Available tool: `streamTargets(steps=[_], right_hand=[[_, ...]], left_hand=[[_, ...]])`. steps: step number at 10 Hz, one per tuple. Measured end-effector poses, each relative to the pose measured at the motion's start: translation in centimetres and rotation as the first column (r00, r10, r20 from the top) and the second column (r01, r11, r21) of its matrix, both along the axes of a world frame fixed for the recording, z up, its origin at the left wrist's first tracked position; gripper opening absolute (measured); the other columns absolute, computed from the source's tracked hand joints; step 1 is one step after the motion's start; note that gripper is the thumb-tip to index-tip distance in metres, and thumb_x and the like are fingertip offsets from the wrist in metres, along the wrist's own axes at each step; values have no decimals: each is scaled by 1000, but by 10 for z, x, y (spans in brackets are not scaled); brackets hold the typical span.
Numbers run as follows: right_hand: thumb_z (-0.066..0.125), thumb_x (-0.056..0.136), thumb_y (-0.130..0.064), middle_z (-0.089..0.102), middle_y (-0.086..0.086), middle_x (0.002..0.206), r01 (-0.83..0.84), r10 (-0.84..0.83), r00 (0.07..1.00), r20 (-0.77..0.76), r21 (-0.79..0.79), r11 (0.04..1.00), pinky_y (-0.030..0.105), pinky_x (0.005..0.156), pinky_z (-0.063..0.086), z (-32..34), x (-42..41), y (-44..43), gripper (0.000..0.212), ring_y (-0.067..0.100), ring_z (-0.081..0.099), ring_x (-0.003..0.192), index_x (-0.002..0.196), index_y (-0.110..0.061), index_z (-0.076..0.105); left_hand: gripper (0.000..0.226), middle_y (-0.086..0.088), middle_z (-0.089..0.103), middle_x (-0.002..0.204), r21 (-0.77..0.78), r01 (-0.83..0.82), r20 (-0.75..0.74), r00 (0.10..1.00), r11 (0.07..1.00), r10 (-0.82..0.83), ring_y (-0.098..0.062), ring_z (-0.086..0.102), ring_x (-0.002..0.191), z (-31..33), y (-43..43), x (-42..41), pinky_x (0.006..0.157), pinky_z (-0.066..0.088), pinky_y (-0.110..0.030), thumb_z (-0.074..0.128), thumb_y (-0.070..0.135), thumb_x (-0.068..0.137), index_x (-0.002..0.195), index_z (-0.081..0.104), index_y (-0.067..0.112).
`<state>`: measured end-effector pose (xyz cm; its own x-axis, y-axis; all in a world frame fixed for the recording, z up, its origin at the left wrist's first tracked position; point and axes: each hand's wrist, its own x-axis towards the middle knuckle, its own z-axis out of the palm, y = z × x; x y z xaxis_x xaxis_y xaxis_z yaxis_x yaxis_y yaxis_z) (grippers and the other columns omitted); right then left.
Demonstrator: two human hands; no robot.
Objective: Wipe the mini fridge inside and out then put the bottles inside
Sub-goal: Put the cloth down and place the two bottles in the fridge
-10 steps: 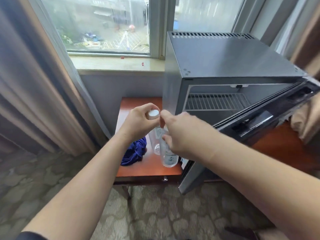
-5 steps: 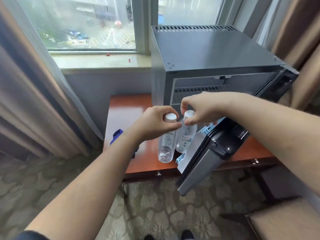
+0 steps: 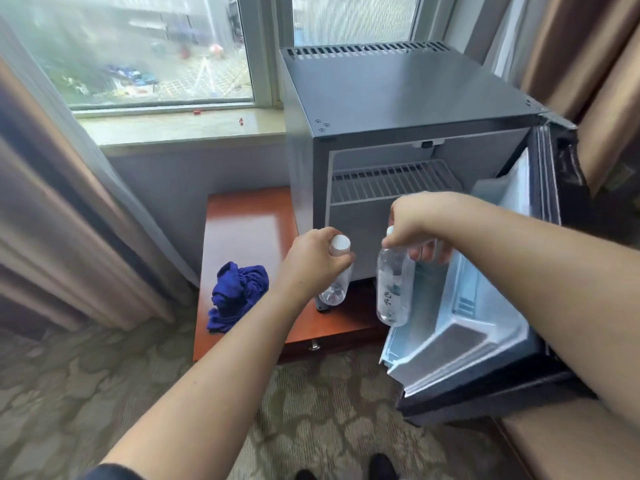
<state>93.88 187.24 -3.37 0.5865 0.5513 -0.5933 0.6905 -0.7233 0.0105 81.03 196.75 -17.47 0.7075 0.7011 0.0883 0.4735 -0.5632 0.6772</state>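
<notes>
Head view, I log: left hand (image 3: 313,263) fingers closed round capped bottle (image 3: 334,289); right hand (image 3: 417,225) pinching second bottle (image 3: 393,289) by its neck, before open mini fridge (image 3: 398,98); blue cloth (image 3: 237,294) on bench (image 3: 242,233).

place: hotel-like room
beyond the hands: grey metal mini fridge (image 3: 398,98) on red-brown wooden table (image 3: 242,230), window (image 3: 138,53)
either side: long brown curtains (image 3: 52,220)
below: patterned carpet (image 3: 86,393)

Matt grey metal fridge (image 3: 398,95); glossy wood table (image 3: 242,230); clear plastic bottles (image 3: 393,289).
</notes>
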Motion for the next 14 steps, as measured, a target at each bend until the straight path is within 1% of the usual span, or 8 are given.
streamTargets(steps=[1, 3, 7, 9, 11, 12, 13, 14], right_hand=[[53, 105, -27, 77, 12, 96, 21, -21, 999, 24, -22, 1000, 36, 71, 60, -16, 5, 9, 31, 25, 70, 74, 106, 0, 69], [64, 98, -24, 68, 19, 125, 309, -311, 949, -51, 347, 885, 36, 87, 55, -102, 48, 21, 29, 36, 66, 116, 118, -2, 65], [68, 96, -20, 69, 6, 111, 666, -440, 731, -521, 685, 295, 22, 75, 39, -198, 90, 52, 27, 17, 58, 93, 121, -16, 62], [71, 94, -25, 69, -2, 92, 656, -421, 745, -517, 680, 326, 24, 79, 48, -221, 131, 88, 29, 18, 68, 94, 121, -17, 68], [71, 92, -17, 66, 0, 116, 630, -357, 775, -521, 680, 376, 1, 75, 45, -228, 161, 116, 33, 13, 63, 105, 124, -19, 65], [75, 86, -22, 68, 6, 123, 534, -283, 846, -453, 724, 437, 15, 85, 49, -232, 166, 131, 42, 18, 64, 106, 125, -17, 63], [67, 97, -19, 70, 8, 124, 472, -309, 881, -358, 722, 507, 19, 81, 46, -231, 168, 141, 37, 25, 65, 107, 134, -17, 61], [58, 98, -28, 61, 21, 142, 481, -272, 876, -397, 699, 529, 28, 106, 42, -236, 173, 147, 54, 34, 58, 131, 149, -10, 49]], left_hand=[[33, 3, 65, 97, 8, -25, -3, 1000, 1000, 25, -22, 63, 94, -12, -4, 5, 82, 54, -37, 71, 39, 84, 114, 70, 25], [28, -1, 58, 103, 16, -45, 57, 997, 999, 44, -28, 62, 98, -33, -13, 37, 79, 49, -34, 67, 29, 93, 120, 68, 22], [25, -3, 42, 111, -192, -223, 93, 965, 956, 244, -20, 52, 93, -90, 4, 138, 77, 37, -25, 60, 10, 98, 123, 60, 15], [28, -19, 57, 129, -172, -360, 109, 918, 917, 381, -33, 45, 126, -114, 40, 174, 90, 22, -17, 65, 19, 99, 124, 66, 8], [40, -19, 58, 142, -274, -368, 184, 887, 888, 424, -30, 54, 132, -131, 79, 202, 113, 38, -26, 64, 10, 99, 139, 60, 4], [45, -17, 46, 157, -277, -314, 31, 942, 908, 335, -26, 42, 146, -140, 91, 205, 97, 19, 7, 48, 11, 105, 149, 49, 1], [39, -17, 65, 132, -225, -400, 188, 877, 888, 443, -25, 61, 121, -147, 100, 212, 99, 41, -10, 56, 16, 98, 132, 62, -2], [37, -6, 68, 120, -299, -420, 306, 808, 857, 503, -16, 61, 105, -147, 99, 214, 93, 47, -14, 70, 11, 89, 125, 64, 3]])
